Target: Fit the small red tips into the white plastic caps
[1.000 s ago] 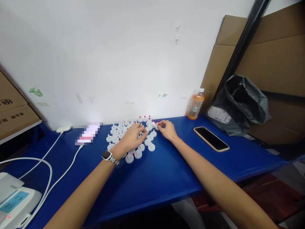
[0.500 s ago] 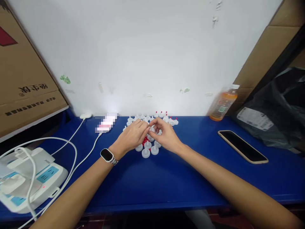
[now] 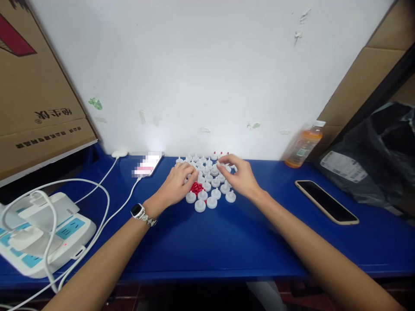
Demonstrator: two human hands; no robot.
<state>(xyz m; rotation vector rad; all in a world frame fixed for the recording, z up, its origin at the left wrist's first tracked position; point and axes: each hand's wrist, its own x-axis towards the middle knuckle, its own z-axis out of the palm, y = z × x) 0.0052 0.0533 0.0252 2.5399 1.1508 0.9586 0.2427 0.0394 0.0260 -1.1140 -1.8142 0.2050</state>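
Note:
Several white nozzle caps (image 3: 212,202) stand on the blue table, spouts up. Beside the front ones lies a small heap of red tips (image 3: 196,188). My left hand (image 3: 177,183) is at the heap's upper left, fingers curled and thumb drawn toward the forefinger; whatever sits between them is too small to make out. At the right of the group, my right hand (image 3: 241,175) has thumb and forefinger pinched at a white nozzle cap (image 3: 215,170). Several caps at the back (image 3: 221,155) carry red tips.
On the left are a power strip (image 3: 42,263) with white cables and a lit phone (image 3: 152,165). To the right lie a dark phone (image 3: 326,202), an orange drink bottle (image 3: 303,147) and a black plastic bag (image 3: 372,155). A white wall (image 3: 207,77) rises behind.
My hands were together over the caps and have parted. The left drew back toward the red tips, the right moved to the right. More caps and the red heap now show.

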